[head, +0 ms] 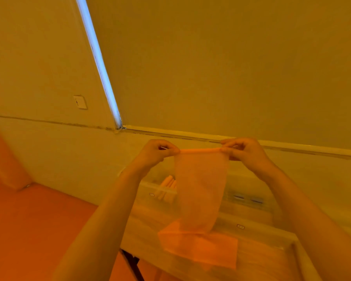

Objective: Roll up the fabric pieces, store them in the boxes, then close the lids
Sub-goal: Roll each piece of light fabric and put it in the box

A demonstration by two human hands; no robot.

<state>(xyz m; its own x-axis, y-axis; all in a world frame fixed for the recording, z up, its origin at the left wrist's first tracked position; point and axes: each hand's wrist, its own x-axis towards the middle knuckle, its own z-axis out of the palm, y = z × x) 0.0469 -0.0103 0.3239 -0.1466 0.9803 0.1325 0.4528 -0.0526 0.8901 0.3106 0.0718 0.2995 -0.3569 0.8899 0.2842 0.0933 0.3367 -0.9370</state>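
Hands (201, 152) pinch fabric piece (200, 191) top edge aloft

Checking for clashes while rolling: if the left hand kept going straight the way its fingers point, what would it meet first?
The left hand points across toward the right hand along the rolled top edge of the fabric piece both pinch. It would probably meet the right hand's fingers first; depth is unclear.

Amber light tints the room. A drawn roller blind (231, 63) fills the upper right; a wall switch (80, 102) sits left, above the orange floor (34, 224).
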